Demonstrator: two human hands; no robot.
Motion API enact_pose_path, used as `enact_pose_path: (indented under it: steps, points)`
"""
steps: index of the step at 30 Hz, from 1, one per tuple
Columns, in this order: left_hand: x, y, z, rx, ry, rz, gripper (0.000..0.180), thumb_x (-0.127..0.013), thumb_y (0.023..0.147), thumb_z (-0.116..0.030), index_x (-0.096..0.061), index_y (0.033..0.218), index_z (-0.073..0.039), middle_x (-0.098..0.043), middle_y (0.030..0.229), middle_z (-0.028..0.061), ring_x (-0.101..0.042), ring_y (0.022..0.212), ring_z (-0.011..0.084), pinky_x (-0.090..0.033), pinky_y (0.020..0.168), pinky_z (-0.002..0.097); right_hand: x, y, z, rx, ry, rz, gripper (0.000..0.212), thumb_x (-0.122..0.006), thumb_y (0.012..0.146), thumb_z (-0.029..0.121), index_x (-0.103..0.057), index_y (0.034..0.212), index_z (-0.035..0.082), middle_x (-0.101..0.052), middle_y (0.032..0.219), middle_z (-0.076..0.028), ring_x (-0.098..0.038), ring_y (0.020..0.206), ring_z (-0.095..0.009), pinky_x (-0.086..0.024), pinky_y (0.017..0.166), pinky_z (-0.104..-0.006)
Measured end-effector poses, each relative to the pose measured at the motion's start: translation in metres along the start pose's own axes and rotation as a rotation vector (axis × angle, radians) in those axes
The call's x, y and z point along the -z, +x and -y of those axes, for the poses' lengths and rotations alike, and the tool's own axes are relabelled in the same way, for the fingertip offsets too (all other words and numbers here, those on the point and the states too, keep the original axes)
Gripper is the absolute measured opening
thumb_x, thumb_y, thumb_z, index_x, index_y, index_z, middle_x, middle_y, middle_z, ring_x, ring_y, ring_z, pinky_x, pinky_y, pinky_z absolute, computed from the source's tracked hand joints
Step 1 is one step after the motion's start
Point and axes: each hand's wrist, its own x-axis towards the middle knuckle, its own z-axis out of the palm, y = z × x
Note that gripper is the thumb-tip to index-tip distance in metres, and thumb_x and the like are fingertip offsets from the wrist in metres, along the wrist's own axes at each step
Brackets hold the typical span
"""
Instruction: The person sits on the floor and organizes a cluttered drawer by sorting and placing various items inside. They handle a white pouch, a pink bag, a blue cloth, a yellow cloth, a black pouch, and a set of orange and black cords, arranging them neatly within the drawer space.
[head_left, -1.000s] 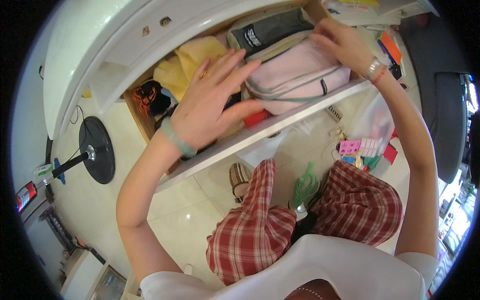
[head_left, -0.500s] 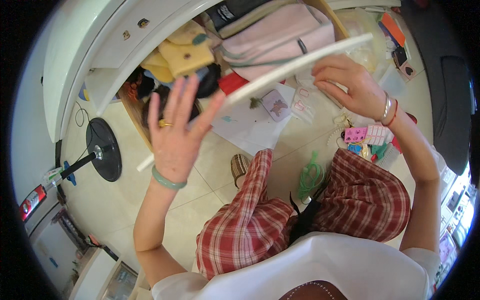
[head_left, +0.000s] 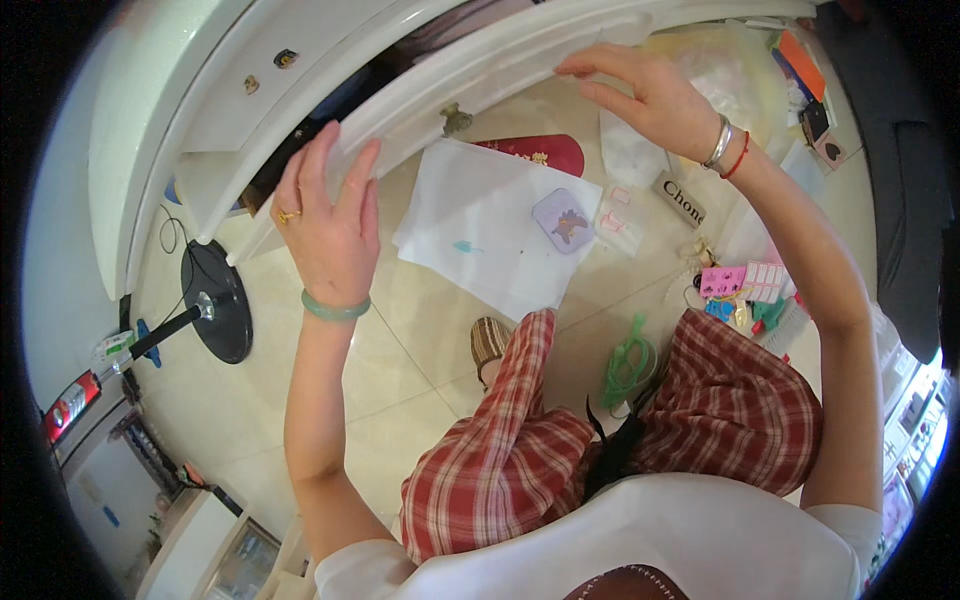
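The left hand (head_left: 330, 225) is pressing flat, fingers spread, against the front of a white drawer (head_left: 470, 75) at its left end. The right hand (head_left: 650, 95) is resting open, fingers curved, on the drawer's upper edge toward the right. The drawer is sitting nearly closed in the white cabinet (head_left: 190, 110), a small brass knob (head_left: 456, 120) showing on its front. Below it, white paper sheets (head_left: 500, 235) are lying on the tile floor with a red case (head_left: 540, 152) and a small lilac box (head_left: 564, 220). A black fan base (head_left: 215, 300) is standing to the left.

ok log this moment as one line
left hand: flat on white drawer front | right hand: on its top edge | floor: white paper sheet
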Motion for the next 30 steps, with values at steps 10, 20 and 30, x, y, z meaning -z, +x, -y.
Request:
enact_pose_path:
  steps: [10, 20, 30]
  points:
    - [-0.008, 0.009, -0.001, 0.054, -0.077, -0.06, 0.034, -0.071, 0.08, -0.014, -0.066, 0.113, -0.022, -0.05, 0.133, 0.0026, -0.043, 0.12, 0.0241, -0.031, 0.099, 0.0378, -0.144, -0.082, -0.03, -0.056, -0.379, 0.31, 0.075, -0.074, 0.076, 0.038, -0.041, 0.14, 0.016, -0.039, 0.144, -0.016, -0.049, 0.121, -0.031, -0.047, 0.087, -0.0446]
    - [0.01, -0.022, -0.027, 0.079, -0.241, -0.076, 0.029, -0.072, 0.075, -0.008, -0.069, 0.103, -0.016, -0.054, 0.128, 0.0065, -0.047, 0.118, 0.0273, -0.03, 0.099, 0.038, -0.144, -0.087, -0.038, -0.252, 0.122, 0.496, 0.076, -0.074, 0.077, 0.028, -0.037, 0.142, 0.014, -0.039, 0.141, -0.016, -0.053, 0.108, -0.028, -0.049, 0.085, -0.0432]
    - [0.016, -0.028, -0.061, 0.099, -0.256, -0.207, 0.04, -0.072, 0.077, -0.008, -0.065, 0.116, -0.013, -0.056, 0.128, 0.0093, -0.05, 0.118, 0.0307, -0.033, 0.101, 0.0414, -0.036, -0.087, 0.045, -0.505, 1.448, 0.592, 0.103, -0.075, 0.07, 0.05, -0.027, 0.146, 0.002, -0.048, 0.134, -0.017, -0.062, 0.104, -0.026, -0.055, 0.079, -0.0362]
